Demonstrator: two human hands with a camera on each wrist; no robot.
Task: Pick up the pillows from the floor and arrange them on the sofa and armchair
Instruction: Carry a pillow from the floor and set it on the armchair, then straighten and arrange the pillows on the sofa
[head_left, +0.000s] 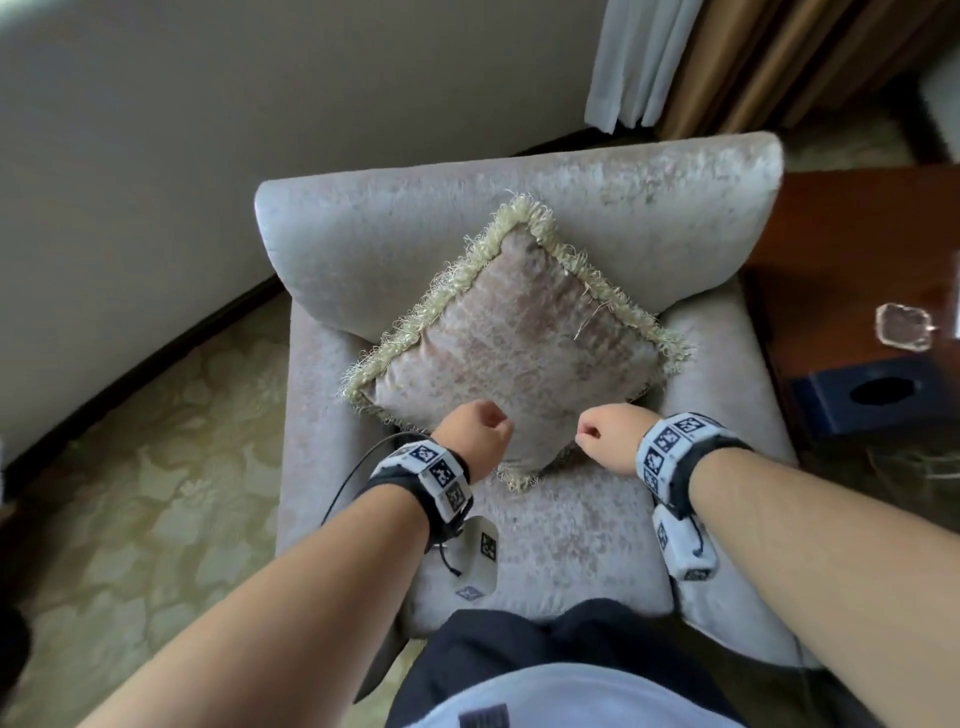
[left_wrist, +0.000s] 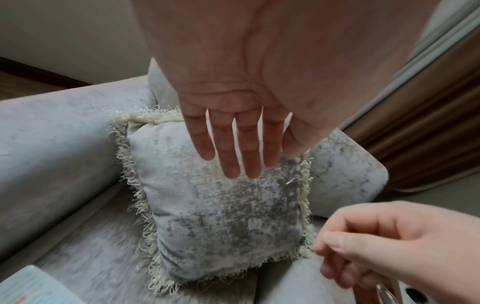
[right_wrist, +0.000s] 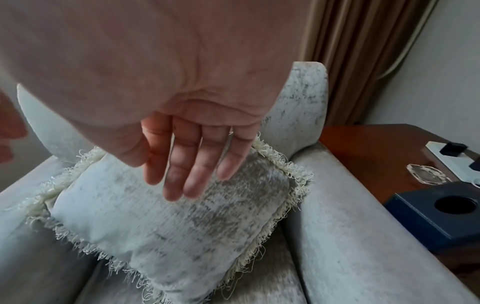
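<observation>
A square grey-beige pillow (head_left: 519, 353) with a cream fringe stands corner-up on the armchair (head_left: 519, 197) seat, leaning on the backrest. My left hand (head_left: 472, 434) hovers over its lower left edge and my right hand (head_left: 608, 431) over its lower right edge. In the left wrist view the left fingers (left_wrist: 233, 148) hang straight and slightly spread above the pillow (left_wrist: 221, 216), holding nothing; the right hand (left_wrist: 389, 246) shows there loosely curled and empty. In the right wrist view the right fingers (right_wrist: 189, 164) hang relaxed above the pillow (right_wrist: 168, 222). Neither hand grips the pillow.
A dark wooden side table (head_left: 857, 249) stands right of the armchair with a dark blue box (head_left: 872, 395), a glass dish (head_left: 904, 327) and a white power strip (right_wrist: 454, 158). Curtains (head_left: 753, 62) hang behind. Patterned carpet (head_left: 130, 493) lies left, below a plain wall.
</observation>
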